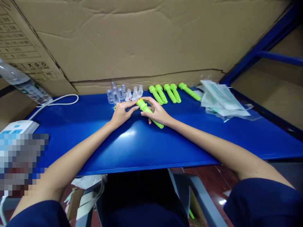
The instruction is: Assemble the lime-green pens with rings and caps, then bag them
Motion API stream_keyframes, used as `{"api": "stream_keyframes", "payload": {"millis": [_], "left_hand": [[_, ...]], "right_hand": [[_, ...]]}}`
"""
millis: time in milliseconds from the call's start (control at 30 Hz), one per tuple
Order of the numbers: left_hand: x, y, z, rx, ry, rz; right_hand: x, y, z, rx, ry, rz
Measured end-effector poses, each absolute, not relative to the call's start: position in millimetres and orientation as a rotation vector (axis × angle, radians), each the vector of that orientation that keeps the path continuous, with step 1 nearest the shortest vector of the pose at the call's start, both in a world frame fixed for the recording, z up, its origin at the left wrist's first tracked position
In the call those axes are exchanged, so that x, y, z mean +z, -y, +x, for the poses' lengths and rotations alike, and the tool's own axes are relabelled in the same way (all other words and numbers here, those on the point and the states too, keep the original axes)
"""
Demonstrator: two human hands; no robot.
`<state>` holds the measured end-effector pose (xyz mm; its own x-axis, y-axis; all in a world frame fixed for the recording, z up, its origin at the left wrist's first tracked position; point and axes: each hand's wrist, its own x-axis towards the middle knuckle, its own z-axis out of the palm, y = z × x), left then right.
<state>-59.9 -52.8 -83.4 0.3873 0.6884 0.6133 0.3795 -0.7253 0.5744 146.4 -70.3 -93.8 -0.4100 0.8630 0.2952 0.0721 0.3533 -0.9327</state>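
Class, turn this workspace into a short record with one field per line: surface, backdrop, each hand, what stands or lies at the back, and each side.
Surface: blue tabletop
Backdrop: brown cardboard
Right hand: holding a green tube, tilted
Left hand: fingertips at the tube's wider end; exact grip unclear
Back, middle: upright clear plastic caps
Back, right of caps: five similar tubes, lying down
Far right: clear plastic bags, overlapping
Far left: tilted water bottle, white power strip
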Motion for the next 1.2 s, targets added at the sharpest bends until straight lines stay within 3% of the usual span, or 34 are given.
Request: {"api": "stream_keyframes", "payload": {"millis": [1200], "left_hand": [[-93.9,56.7,-52.2,1.262,-1.123,2.484]], "right_hand": [[-104.3,64.4,146.4,1.145,1.659,-0.897]]}}
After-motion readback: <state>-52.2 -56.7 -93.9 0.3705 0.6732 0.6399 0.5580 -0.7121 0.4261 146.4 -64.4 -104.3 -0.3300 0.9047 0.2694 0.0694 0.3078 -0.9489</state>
